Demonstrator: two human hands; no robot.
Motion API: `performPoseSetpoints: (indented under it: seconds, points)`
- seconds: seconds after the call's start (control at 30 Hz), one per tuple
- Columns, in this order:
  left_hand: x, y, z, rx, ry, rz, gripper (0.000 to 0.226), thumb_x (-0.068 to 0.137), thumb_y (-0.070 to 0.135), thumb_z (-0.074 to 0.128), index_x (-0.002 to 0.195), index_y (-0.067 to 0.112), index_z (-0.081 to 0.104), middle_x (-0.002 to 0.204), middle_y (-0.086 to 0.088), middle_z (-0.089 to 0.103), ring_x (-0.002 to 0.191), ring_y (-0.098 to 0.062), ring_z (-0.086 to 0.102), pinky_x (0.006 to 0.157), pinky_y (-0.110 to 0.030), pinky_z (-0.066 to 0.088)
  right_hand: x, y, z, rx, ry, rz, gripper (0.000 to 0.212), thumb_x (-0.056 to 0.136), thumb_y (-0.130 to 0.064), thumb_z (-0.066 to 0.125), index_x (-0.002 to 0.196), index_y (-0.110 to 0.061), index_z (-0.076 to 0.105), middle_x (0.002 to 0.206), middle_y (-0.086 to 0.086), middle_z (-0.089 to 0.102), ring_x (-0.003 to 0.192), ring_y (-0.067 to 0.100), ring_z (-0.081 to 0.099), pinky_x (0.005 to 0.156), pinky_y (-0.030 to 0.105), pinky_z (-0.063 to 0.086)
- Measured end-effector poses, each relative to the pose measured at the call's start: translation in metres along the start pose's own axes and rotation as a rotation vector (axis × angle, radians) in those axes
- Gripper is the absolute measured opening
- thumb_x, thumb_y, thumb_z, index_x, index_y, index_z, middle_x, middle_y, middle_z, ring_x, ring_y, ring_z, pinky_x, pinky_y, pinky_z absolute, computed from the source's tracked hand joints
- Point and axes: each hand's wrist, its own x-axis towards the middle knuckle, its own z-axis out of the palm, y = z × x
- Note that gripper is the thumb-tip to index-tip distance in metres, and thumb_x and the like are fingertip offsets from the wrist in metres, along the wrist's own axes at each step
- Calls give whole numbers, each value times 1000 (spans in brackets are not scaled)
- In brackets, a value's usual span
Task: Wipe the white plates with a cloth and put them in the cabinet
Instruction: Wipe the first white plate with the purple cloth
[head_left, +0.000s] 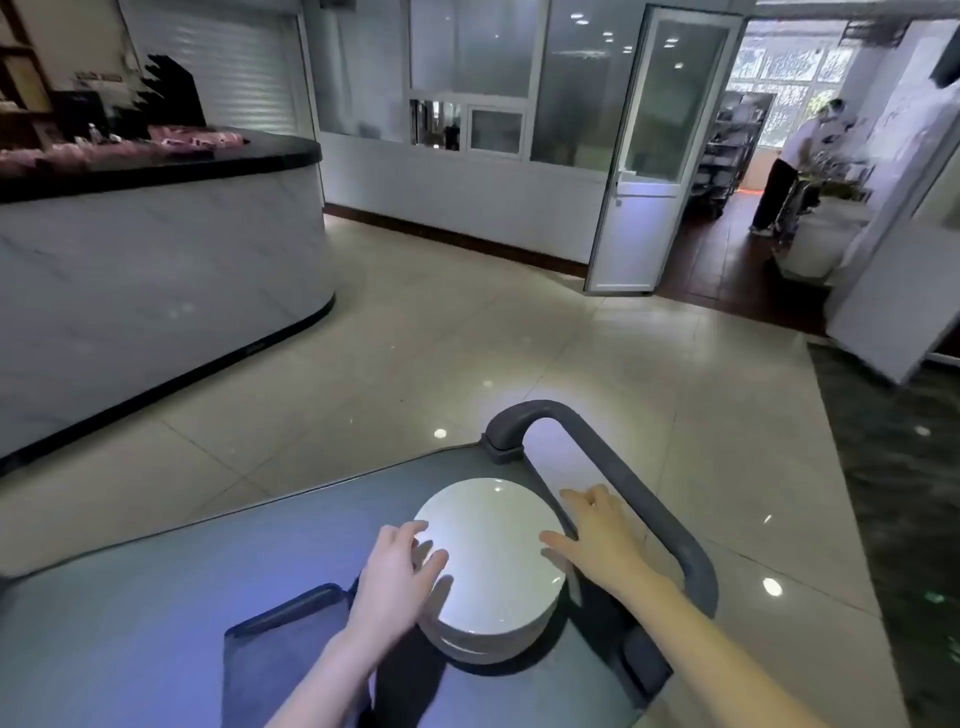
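Cloth (280, 639) lies at the cart's (156, 597) near edge; left hand (400, 571) and right hand (597, 540) flank the plates (498, 551), fingers loose, gripping nothing. An uneven lift could spill them.

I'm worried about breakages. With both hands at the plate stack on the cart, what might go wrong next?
1. The left hand and right hand lie open at the plate stack; lifting it all at once may let plates slip.
2. The stack stands close to the cart handle, so plates may knock it.
3. The cloth lies unheld: plates might go unwiped.
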Motion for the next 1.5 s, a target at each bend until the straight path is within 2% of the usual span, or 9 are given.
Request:
performPoseSetpoints:
  seconds: [0.13,0.27,0.43,0.77,0.93,1.03,1.2,1.33,1.5]
  points:
    - [-5,7,17,75,73,-147,50,90,23,65,138,16,52,119,-2,43,110,-22,53,93,-35,46,2,9,16,235,-139,15,73,84,-45,70,146,-22,38,125,0,38,122,19,43,103,29,38]
    - [-6,1,22,112,96,-246,41,85,13,64,125,12,57,110,-8,48,102,-27,46,81,-35,42,6,6,30,346,-139,27,74,82,-30,75,145,-22,37,118,-1,36,104,16,47,92,24,42]
    - [-8,1,25,36,167,-278,15,77,7,67,75,18,58,78,-10,60,83,-26,50,59,-29,36,11,6,32,398,-110,82,69,73,-26,81,133,-19,47,112,1,39,90,16,48,79,23,41]
    - [-24,-2,6,-577,243,-516,42,76,-2,68,114,13,60,86,-9,68,67,-20,64,58,-31,54,14,-14,16,510,-143,20,59,79,-19,77,133,-17,53,122,9,52,103,22,56,90,31,51]
    - [-60,-18,-23,-954,152,-552,66,66,10,67,127,31,54,115,-11,69,97,-33,67,79,-48,57,7,-60,30,553,-170,-77,50,95,-13,56,144,-20,43,121,6,45,88,10,49,88,24,38]
    - [-77,-39,-43,-1002,229,-533,61,85,3,60,137,34,48,125,-6,63,109,-35,66,88,-56,56,1,-96,44,576,-203,-109,49,95,-10,54,142,-18,44,120,7,47,87,11,48,85,25,36]
    - [-89,-78,-78,-1047,453,-511,45,104,11,40,141,37,43,132,6,59,113,-23,63,77,-43,62,-19,-159,78,705,-303,-141,43,92,-7,52,132,-21,47,125,7,53,103,20,57,91,38,49]
    - [-93,-123,-107,-907,620,-527,39,106,17,36,141,26,50,138,-2,59,120,-29,59,92,-45,55,-26,-203,105,615,-340,-179,39,90,-11,58,129,-16,54,100,9,57,83,26,58,76,35,51]
    - [-102,-185,-151,-758,686,-569,37,104,14,39,131,29,59,131,3,62,103,-9,63,74,-22,49,-20,-231,151,506,-387,-143,34,96,-14,58,129,-10,59,99,9,59,90,28,64,87,36,50]
